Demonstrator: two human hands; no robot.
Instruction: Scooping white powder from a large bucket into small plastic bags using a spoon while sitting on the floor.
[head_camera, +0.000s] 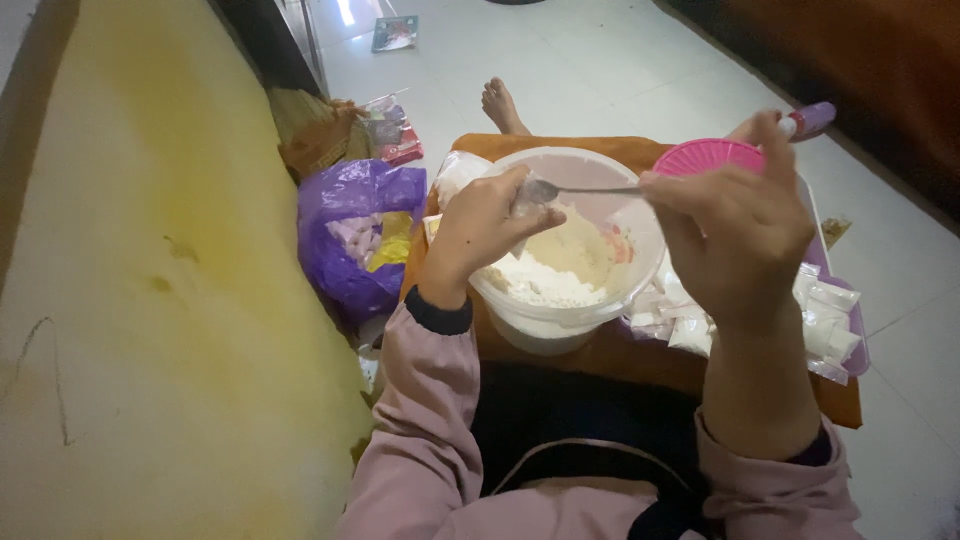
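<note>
Holding a spoon (585, 189) in the closed right hand (735, 235) grip, bowl toward the left hand (485, 225) pinching a small clear bag (524, 203) above the powder tub (560, 270), the filling step calls for a steady tip.

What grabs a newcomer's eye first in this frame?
At centre, the round translucent plastic tub of white powder sits on the person's lap. Above it the right hand holds a thin metal spoon whose bowl meets a small clear pouch pinched in the left hand. To the left, a crumpled purple plastic bag lies on the floor beside the yellow wall.
</note>
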